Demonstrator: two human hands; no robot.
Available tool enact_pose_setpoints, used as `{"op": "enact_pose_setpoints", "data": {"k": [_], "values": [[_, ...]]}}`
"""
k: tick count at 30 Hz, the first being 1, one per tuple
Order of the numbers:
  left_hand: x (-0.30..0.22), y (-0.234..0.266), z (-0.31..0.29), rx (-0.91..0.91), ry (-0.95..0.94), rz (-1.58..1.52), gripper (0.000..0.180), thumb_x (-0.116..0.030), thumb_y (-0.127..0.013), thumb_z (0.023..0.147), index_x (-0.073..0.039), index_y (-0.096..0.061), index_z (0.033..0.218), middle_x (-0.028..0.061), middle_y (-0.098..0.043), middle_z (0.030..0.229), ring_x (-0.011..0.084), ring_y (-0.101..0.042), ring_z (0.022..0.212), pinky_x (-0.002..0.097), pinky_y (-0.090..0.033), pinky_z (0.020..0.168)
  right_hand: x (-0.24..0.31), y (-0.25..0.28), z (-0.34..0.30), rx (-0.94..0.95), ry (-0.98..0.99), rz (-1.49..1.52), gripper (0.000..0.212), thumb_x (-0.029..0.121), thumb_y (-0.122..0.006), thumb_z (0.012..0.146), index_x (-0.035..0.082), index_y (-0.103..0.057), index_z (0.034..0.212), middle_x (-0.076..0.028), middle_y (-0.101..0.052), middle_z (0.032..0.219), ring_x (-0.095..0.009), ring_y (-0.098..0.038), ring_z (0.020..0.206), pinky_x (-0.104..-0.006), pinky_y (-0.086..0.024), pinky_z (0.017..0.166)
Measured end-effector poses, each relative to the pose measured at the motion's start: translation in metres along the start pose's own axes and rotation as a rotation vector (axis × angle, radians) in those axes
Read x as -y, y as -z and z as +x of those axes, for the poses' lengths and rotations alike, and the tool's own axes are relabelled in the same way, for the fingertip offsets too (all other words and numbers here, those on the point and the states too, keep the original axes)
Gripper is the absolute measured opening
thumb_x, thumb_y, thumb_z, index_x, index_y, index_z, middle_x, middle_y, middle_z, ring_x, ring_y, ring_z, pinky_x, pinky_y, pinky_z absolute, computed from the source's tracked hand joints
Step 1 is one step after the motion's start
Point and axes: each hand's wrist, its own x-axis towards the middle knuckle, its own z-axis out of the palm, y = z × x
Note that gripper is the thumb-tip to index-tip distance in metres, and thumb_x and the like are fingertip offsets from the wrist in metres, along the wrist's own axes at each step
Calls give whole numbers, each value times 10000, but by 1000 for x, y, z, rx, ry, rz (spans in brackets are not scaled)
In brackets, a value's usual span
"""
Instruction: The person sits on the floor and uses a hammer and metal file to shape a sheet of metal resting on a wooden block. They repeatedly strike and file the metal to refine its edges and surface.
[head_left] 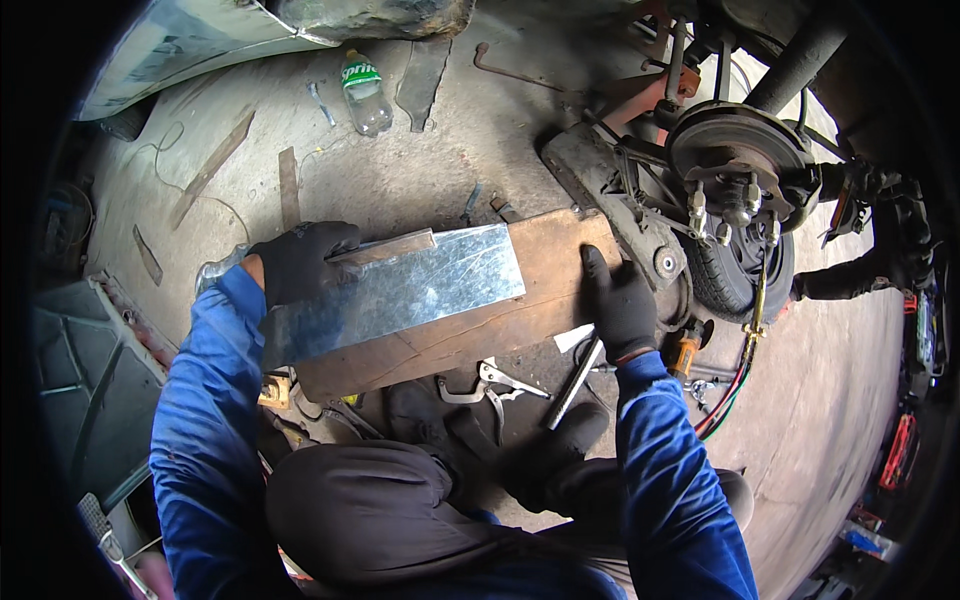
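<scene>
Both my hands wear black gloves. A wooden board (555,265) lies across in front of my knees, its right end higher in view than its left. On top of it rests a shiny sheet of metal (430,285), covering the board's left and upper part. My left hand (303,262) is closed at the sheet's upper left corner, holding a narrow flat metal strip (395,246) along the sheet's far edge; its fingertips are partly hidden. At the board's right end, my right hand (622,305) grips the edge, thumb on top and fingers mostly out of sight.
Locking pliers (490,387) and a metal bar (575,385) lie near my feet. Rightward are an orange power tool (685,350), a gas torch (757,305) with hoses, a tyre (715,275) and a brake disc (735,140). A plastic bottle (367,100) and metal scraps lie beyond.
</scene>
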Motion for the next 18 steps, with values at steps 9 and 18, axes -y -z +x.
{"op": "enact_pose_setpoints", "data": {"k": [9, 18], "values": [[-17, -24, -24, -35, -11, -38, 542, -292, -788, 1010, -4, -673, 1454, 260, -720, 1417, 422, -693, 1334, 473, -541, 1148, 14, 5, 7, -13, 35, -164, 805, 776, -595, 1021, -3, -690, 1201, -320, -774, 1044, -528, -750, 1039, -592, -584, 927], [-9, -37, -36, -105, -28, 113, 455, -194, -772, 976, -17, -720, 1391, 248, -694, 1473, 433, -690, 1321, 475, -545, 1144, 16, -9, -19, 44, 74, -174, 580, 583, -601, 1100, 63, -645, 1353, -262, -757, 1061, -502, -751, 960, -585, -588, 821]]}}
